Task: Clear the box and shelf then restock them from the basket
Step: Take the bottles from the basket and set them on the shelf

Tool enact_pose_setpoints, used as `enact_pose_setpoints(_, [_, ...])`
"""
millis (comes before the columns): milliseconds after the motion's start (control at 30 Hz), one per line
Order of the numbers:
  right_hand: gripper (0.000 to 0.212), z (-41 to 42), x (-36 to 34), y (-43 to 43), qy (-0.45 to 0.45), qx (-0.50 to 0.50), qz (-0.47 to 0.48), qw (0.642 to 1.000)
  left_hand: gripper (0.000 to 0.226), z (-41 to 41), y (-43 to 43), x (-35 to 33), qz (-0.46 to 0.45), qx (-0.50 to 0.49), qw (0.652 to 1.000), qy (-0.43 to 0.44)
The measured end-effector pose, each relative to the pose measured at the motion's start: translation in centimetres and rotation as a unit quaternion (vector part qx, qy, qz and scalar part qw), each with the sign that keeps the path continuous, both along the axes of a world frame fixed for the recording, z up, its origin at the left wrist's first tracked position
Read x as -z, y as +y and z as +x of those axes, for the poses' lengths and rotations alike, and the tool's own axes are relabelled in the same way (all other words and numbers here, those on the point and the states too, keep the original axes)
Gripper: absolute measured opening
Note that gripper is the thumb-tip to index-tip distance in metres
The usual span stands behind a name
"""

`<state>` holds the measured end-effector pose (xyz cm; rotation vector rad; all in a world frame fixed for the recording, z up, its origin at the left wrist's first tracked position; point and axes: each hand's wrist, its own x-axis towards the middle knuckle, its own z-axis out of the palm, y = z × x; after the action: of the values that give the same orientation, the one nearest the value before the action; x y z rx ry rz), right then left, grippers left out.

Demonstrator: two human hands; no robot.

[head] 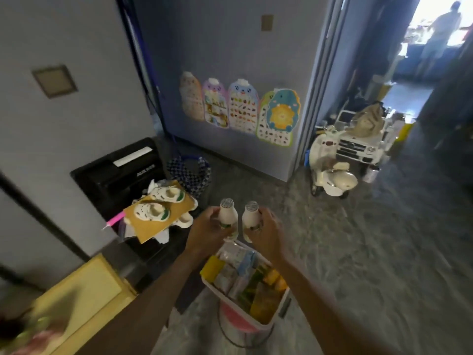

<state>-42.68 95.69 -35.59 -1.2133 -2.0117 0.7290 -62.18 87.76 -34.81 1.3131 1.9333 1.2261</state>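
- Left hand (pixel 208 226) holds a bottle (pixel 228 217) just above the basket's (pixel 216 290) far end, with the fingers curled round its body.
- Right hand (pixel 267 233) holds a second bottle (pixel 250 218) beside the first, fingers wrapped round it. The two stand close but apart, caps up.
- The basket is full of packets (pixel 245 275).
- A yellow box (pixel 84 285) stands left of the basket.
- Shoes (pixel 160 207) lie on cardboard (pixel 151 230) beyond the basket, to the left.

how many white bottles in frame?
2. The left bottle is gripped in the left hand, the right bottle in the right hand, side by side above the basket. More may be hidden among the basket's packets.
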Motion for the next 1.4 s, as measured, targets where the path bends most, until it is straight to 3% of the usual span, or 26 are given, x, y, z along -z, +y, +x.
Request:
enact_pose_setpoints(167, [0.052, -7.7, -2.0, -2.7, 0.018, -0.098, 0.007, 0.995, 0.062, -5.5, -7.0, -2.3, 0.0, -0.104, 0.994, 0.015])
enact_pose_setpoints(333, [0.068, -17.1, -2.7, -7.7, 0.023, -0.22, 0.021, 0.975, 0.062, -13.4, -15.3, -1.9, -0.031, -0.219, 0.975, 0.014])
enact_pose_setpoints(633, [0.055, -34.2, 0.6, -17.1, -0.05, -0.382, -0.032, 0.922, 0.061, -25.0, -26.9, 1.3, -0.041, -0.38, 0.924, -0.013])
enact_pose_setpoints(1000, [0.057, -50.2, 9.9, -21.1, -0.124, -0.446, -0.106, 0.88, 0.06, -38.2, -33.2, 11.9, -0.089, -0.49, 0.865, -0.061])
enact_pose_setpoints(1167, [0.067, -55.5, 16.1, -20.4, -0.167, -0.464, -0.113, 0.863, 0.047, -40.7, -32.4, 16.6, -0.127, -0.544, 0.826, -0.081])
enact_pose_setpoints(1400, [0.044, -60.9, 25.8, -21.4, -0.157, -0.475, -0.146, 0.853, 0.039, -44.1, -31.2, 25.0, -0.159, -0.587, 0.786, -0.109])
